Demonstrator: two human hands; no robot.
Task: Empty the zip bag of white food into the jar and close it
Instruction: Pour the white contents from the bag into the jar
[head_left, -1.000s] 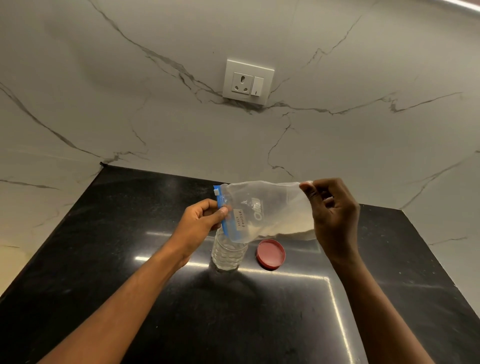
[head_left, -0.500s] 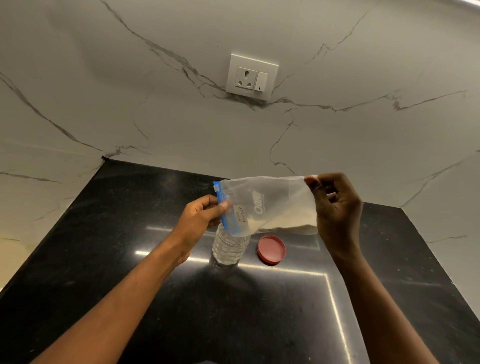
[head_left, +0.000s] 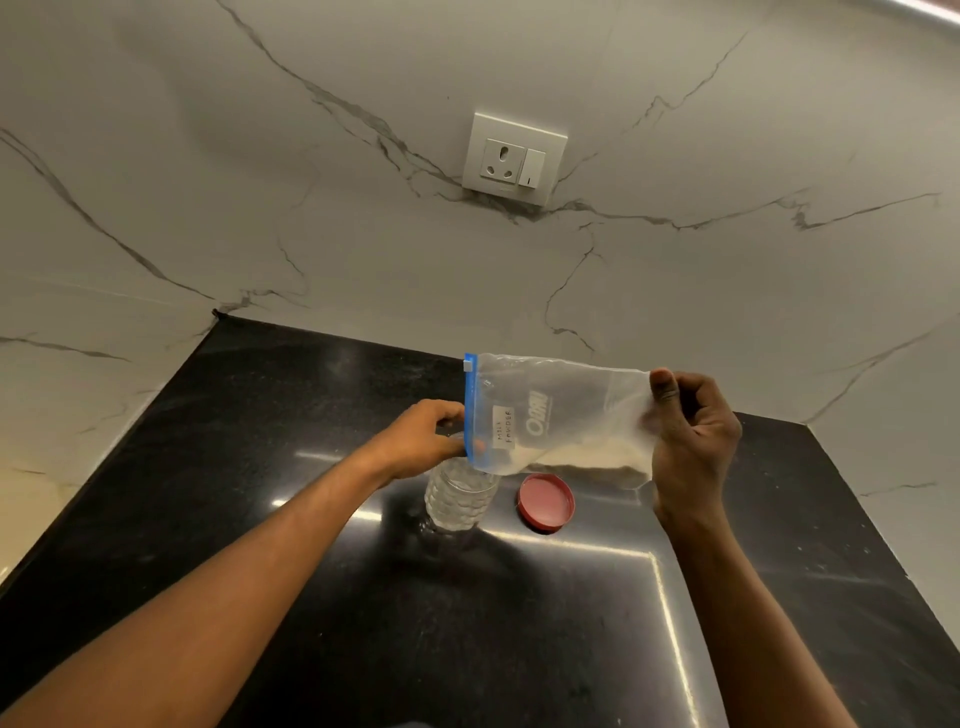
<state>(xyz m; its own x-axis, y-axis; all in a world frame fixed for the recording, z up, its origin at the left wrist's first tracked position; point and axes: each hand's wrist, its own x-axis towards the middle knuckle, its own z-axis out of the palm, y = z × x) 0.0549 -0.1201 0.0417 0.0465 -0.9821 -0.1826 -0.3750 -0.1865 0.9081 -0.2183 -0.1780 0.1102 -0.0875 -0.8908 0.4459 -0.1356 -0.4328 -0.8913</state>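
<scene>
A clear zip bag (head_left: 550, 415) with a blue zip edge and a handwritten label hangs sideways over the counter, white powder lying along its lower side. My left hand (head_left: 423, 441) pinches the blue zip end, which sits just above the mouth of a ribbed clear plastic jar (head_left: 457, 501). My right hand (head_left: 693, 441) grips the bag's bottom end, held a little higher. The jar stands upright and uncapped; its mouth is partly hidden by the bag. A red lid (head_left: 545, 502) lies flat on the counter just right of the jar.
The black stone countertop (head_left: 260, 493) runs to a marble-patterned wall with a white socket and switch (head_left: 514, 158). The counter's left edge drops off beside my left forearm.
The bag has stretched out flatter between my hands, and its zip end has lowered closer to the jar's mouth. Jar and lid have not moved.
</scene>
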